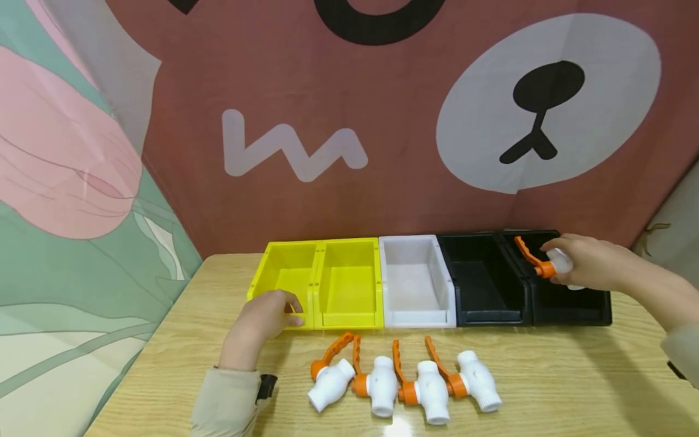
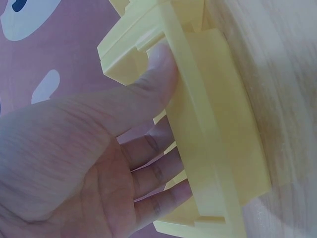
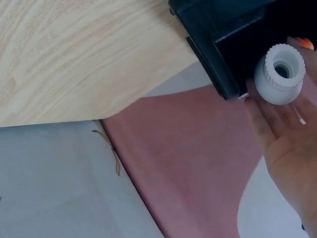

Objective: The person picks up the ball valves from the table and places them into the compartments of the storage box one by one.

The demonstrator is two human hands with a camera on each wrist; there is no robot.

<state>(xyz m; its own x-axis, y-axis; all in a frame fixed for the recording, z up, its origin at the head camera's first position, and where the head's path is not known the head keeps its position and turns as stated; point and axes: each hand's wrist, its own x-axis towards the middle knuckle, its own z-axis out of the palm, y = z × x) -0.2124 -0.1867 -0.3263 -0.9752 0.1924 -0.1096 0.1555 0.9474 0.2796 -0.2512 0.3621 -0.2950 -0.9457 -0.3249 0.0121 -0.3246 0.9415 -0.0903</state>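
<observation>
My right hand point(image 1: 592, 261) grips a white ball valve point(image 3: 282, 74) with an orange lever handle point(image 1: 528, 252), over the rightmost black bin point(image 1: 573, 309). In the right wrist view the valve's ribbed open end faces the camera, with fingers behind its body. At the far left of the row, my left hand point(image 1: 267, 312) rests at the front lip of a yellow bin point(image 2: 218, 114). Its thumb touches the rim while the other fingertips reach behind the lip, partly hidden. Several more white valves point(image 1: 433, 391) with orange handles lie side by side on the table before the bins.
The bins stand side by side along the back of the wooden table point(image 1: 546, 376): a second yellow bin point(image 1: 352, 320), a white bin point(image 1: 419, 318) and another black bin point(image 1: 491, 317). Behind them hangs a reddish-brown cloth point(image 1: 327, 206) with a bear's face. A green and pink cloth point(image 1: 71, 267) covers the left side.
</observation>
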